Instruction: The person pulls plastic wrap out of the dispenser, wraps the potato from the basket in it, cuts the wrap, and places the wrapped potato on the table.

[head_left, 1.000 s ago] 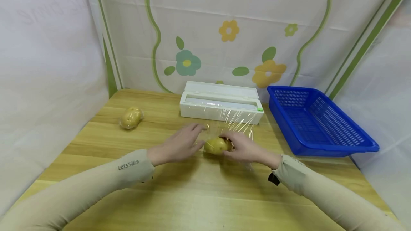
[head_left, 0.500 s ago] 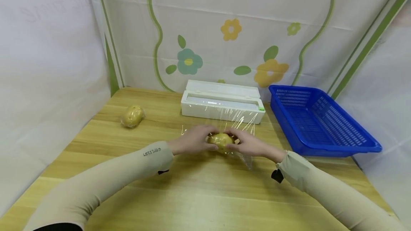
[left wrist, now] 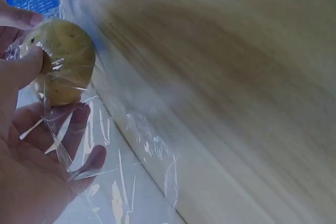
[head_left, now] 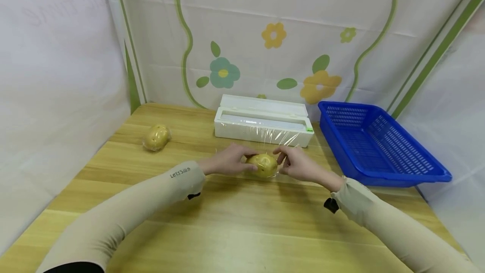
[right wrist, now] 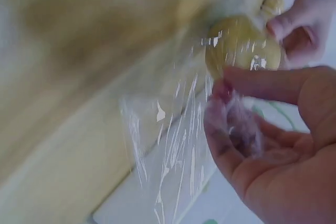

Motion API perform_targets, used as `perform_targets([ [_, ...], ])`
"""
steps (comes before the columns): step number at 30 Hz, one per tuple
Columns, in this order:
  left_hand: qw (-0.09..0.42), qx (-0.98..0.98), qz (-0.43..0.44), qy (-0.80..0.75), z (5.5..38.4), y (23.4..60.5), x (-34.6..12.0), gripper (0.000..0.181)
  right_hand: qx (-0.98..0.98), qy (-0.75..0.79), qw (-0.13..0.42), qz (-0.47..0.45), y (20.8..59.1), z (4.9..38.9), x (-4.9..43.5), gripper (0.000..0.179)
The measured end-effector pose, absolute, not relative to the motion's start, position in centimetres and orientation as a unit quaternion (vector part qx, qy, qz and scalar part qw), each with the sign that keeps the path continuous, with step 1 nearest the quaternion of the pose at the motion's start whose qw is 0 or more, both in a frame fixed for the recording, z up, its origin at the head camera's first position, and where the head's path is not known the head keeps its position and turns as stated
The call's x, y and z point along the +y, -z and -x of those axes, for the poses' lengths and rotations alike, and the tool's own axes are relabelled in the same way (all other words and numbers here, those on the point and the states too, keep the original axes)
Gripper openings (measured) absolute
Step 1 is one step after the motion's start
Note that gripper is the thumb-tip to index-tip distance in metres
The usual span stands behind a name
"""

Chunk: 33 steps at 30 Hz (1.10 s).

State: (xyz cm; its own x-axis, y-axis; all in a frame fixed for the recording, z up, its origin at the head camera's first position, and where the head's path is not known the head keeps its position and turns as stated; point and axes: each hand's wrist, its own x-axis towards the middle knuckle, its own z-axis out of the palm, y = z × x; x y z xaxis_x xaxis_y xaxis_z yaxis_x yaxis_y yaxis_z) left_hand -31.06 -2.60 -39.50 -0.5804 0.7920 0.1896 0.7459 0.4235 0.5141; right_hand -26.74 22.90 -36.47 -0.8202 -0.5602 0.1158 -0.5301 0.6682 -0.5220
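Observation:
A yellow potato (head_left: 264, 165) under clear film sits near the table's middle. My left hand (head_left: 229, 160) grips its left end, thumb in front and fingers behind; the left wrist view shows the thumb pressing film against the potato (left wrist: 63, 66). At the potato's right end, my right hand (head_left: 301, 164) pinches a gathered bunch of plastic wrap between thumb and fingers, clearest in the right wrist view. From there the plastic wrap (right wrist: 176, 140) stretches, creased and shiny, toward the white dispenser box (head_left: 261, 133), whose lid stands raised.
A second potato (head_left: 156, 137), covered in film, lies at the table's left. The blue plastic basket (head_left: 409, 176) stands at the right, beside the dispenser. A printed cloth (head_left: 246, 20) hangs behind the wooden table (head_left: 242, 231).
My left hand has come in from the left and taken hold of the potato. My right hand has shifted off the potato's right end to pinch the plastic wrap there.

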Motion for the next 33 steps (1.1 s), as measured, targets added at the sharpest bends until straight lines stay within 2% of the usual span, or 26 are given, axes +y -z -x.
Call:
perform_targets([
  [3,0.05,0.842,-0.456,-0.283,31.1,39.2,-2.8,0.051,0.925,0.24,0.023,0.293,35.7,26.8,23.2,0.042],
  [5,0.058,0.843,-0.454,-0.283,31.1,39.0,-2.8,0.052,0.933,0.207,-0.008,0.293,35.5,26.6,23.3,0.041],
  [8,0.067,0.845,-0.45,-0.281,31.3,39.1,-2.7,0.053,0.927,0.161,-0.102,0.323,35.3,25.8,23.0,0.04],
  [11,0.076,0.845,-0.447,-0.283,31.8,39.3,-2.7,0.049,0.883,0.138,-0.201,0.401,35.3,25.1,22.3,0.035],
  [13,0.084,0.845,-0.444,-0.287,32.1,39.3,-2.7,0.044,0.849,0.126,-0.23,0.459,35.5,24.9,21.7,0.032],
  [18,0.1,0.853,-0.428,-0.281,32.4,39.0,-3.0,0.043,0.819,0.087,-0.233,0.517,36.7,25.3,20.6,0.034],
  [27,0.121,0.865,-0.399,-0.279,32.5,39.0,-2.6,0.057,0.866,0.039,-0.211,0.452,38.3,26.6,20.7,0.062],
  [30,0.094,0.875,-0.385,-0.278,32.4,39.1,-2.6,0.065,0.875,0.058,-0.195,0.439,38.4,26.9,20.8,0.065],
  [33,0.032,0.89,-0.364,-0.273,32.1,39.0,-2.6,0.073,0.88,0.082,-0.178,0.432,38.5,27.2,20.8,0.07],
])
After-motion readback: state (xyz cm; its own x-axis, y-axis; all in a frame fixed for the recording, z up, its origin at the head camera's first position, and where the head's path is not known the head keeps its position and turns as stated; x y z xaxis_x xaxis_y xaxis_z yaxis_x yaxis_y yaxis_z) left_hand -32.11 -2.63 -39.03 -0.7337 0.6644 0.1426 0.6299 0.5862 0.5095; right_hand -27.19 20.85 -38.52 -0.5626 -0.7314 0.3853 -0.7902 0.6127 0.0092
